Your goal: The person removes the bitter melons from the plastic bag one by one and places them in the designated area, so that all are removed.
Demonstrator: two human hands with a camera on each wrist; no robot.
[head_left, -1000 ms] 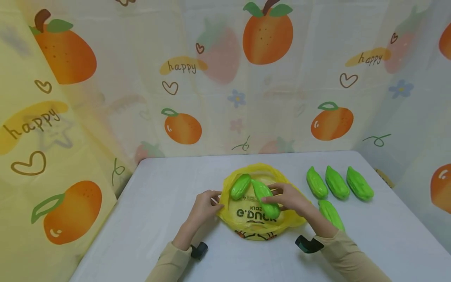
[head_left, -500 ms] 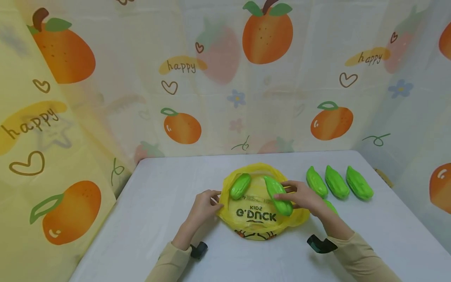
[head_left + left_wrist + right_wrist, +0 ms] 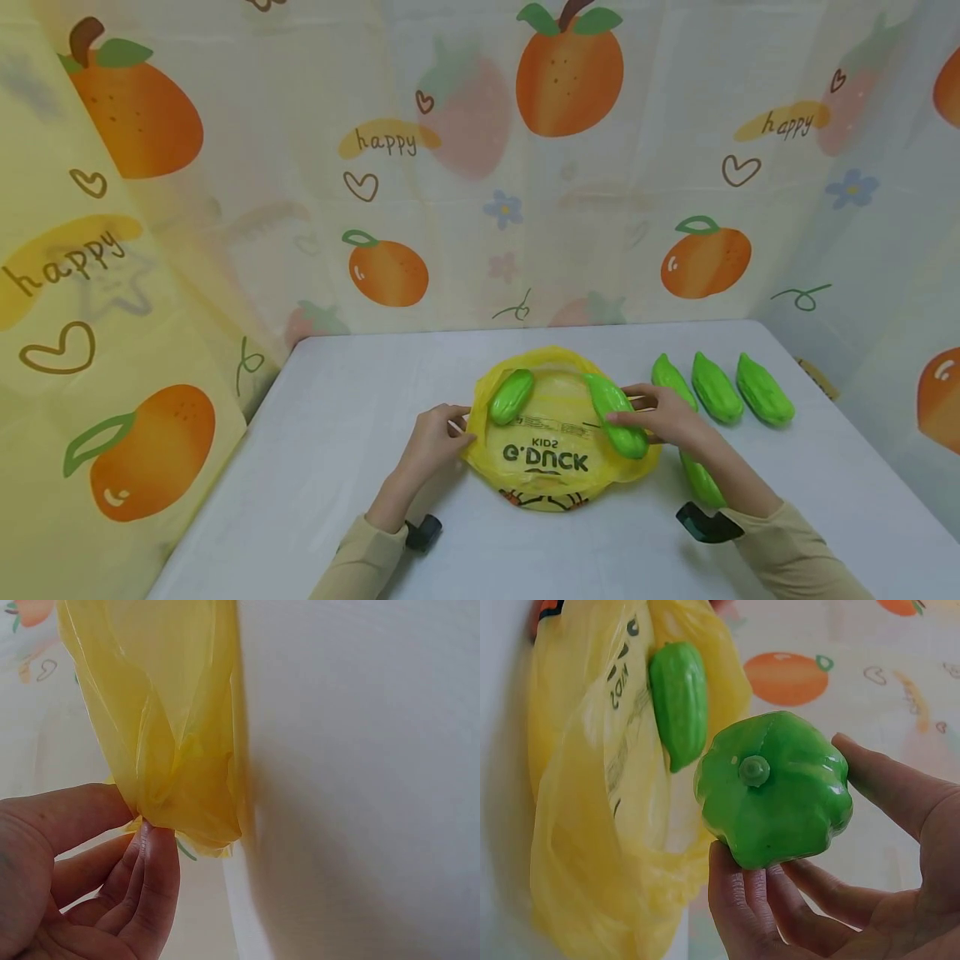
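Observation:
My left hand [image 3: 438, 433] pinches the left rim of a yellow plastic bag [image 3: 543, 479], lying with its mouth spread wide; the left wrist view shows the thin film [image 3: 169, 735] between thumb and fingers. In my right hand [image 3: 666, 417] is a glossy green ribbed bitter melon [image 3: 617, 417], held by thumb and fingertips over the bag's right side. Its blunt stem end faces the right wrist camera, where the melon [image 3: 772, 787] looks clear of the bag. Another bitter melon [image 3: 513, 396] lies inside the bag, at the left.
Three more bitter melons stand in a row at the right: one [image 3: 671, 379] beside my right hand, a second [image 3: 717, 388] and a third [image 3: 765, 390]. A further bitter melon [image 3: 701, 483] lies nearer, partly behind my right forearm. A white table [image 3: 337, 400] lies underneath; printed curtains surround it.
My right hand has moved right with its bitter melon, from the middle of the bag to above its right side. The left hand has stayed at the rim.

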